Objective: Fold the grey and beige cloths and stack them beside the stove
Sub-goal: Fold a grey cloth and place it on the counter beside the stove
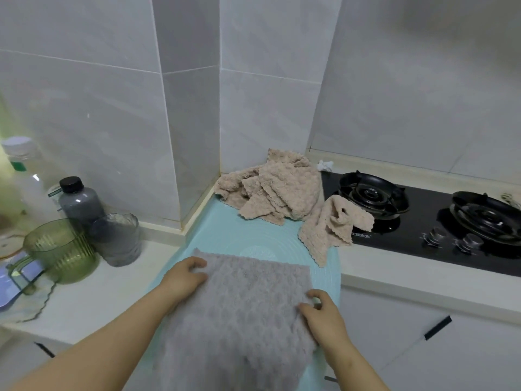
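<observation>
A grey cloth (253, 303) lies spread on the light blue mat (270, 238), its near part hanging over the counter's front edge. My left hand (184, 273) pinches its far left corner. My right hand (321, 311) grips its right edge. Crumpled beige cloths (276, 187) are piled at the back of the mat against the tiled wall. Another beige cloth (332, 224) lies bunched to their right, partly on the black gas stove (423, 221).
Left of the mat stand a green ribbed jug (62, 249), a grey cup (118, 238), a dark-capped bottle (77, 198) and a clear bottle (25, 176). A tiled pillar juts out behind. White cabinet doors with black handles (438, 327) sit below the counter.
</observation>
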Available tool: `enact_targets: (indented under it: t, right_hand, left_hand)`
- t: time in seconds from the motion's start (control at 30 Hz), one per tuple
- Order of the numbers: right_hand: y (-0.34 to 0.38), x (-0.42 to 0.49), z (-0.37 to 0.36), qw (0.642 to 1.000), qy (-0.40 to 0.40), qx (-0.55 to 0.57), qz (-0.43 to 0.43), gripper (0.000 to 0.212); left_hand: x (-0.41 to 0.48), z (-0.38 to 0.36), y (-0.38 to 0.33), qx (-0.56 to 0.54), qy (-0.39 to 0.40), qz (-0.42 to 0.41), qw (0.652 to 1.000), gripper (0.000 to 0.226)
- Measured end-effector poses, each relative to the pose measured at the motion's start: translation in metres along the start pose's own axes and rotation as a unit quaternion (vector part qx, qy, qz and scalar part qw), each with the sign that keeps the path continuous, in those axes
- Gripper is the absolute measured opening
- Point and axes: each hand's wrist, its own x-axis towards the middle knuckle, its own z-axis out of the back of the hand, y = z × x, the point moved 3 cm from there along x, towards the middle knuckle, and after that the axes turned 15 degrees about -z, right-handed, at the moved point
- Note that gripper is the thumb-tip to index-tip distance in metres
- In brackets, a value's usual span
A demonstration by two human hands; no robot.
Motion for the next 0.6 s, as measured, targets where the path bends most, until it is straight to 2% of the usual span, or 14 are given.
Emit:
enact_targets:
  t: [0.13,0.2,0.3,0.5,0.6]
  right_hand:
    - [0.018,0.026,-0.017,0.999,-0.035,0.002,0.020,0.030]
    - [0.024,0.039,-0.024,0.999,-0.050,-0.007,0.015,0.025]
    - [0.033,0.052,-0.028,0.998,-0.069,-0.012,0.003,0.028]
    - [0.058,0.056,-0.025,0.980,-0.170,0.086,0.066,0.033]
    - [0.057,0.061,-0.033,0.986,-0.153,0.043,0.050,0.035]
  left_hand:
    - [0.024,-0.001,-0.003,0.041,0.005,-0.044,0.998,0.040]
    - [0.035,0.003,-0.007,0.081,0.010,-0.065,0.995,0.046]
    - [0.055,0.013,-0.008,0.130,-0.008,-0.115,0.985,0.049]
    - [0.083,0.018,-0.011,0.223,-0.011,-0.195,0.955,0.050]
    - [0.087,0.007,-0.005,0.299,0.028,-0.219,0.928,0.058]
